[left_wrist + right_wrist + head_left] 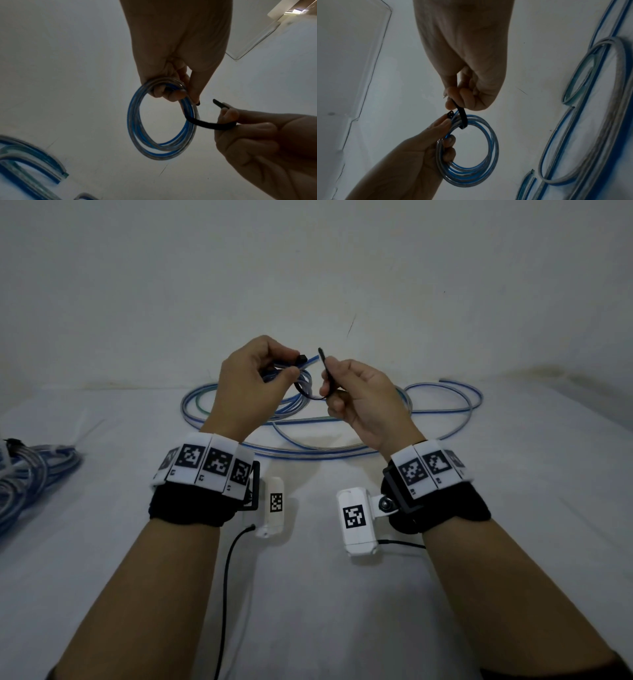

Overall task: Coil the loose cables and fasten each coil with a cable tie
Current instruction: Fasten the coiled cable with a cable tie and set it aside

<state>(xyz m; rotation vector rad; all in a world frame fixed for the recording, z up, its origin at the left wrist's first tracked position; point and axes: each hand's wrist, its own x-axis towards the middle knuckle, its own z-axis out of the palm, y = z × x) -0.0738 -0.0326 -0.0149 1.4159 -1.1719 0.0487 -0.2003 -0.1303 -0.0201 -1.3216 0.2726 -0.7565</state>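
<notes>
Cable coil (161, 121) sits wound in your left hand (246, 381), your right hand (359, 395) pinching the cable tie (209, 123), not threaded yet; loose cable (342, 419) on the bench (308, 594) waits.

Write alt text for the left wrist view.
The left hand holds up a small blue-and-clear cable coil while the right hand pinches a black cable tie looped around the coil, its tip not yet threaded. Loose cables lie lower left.
</notes>
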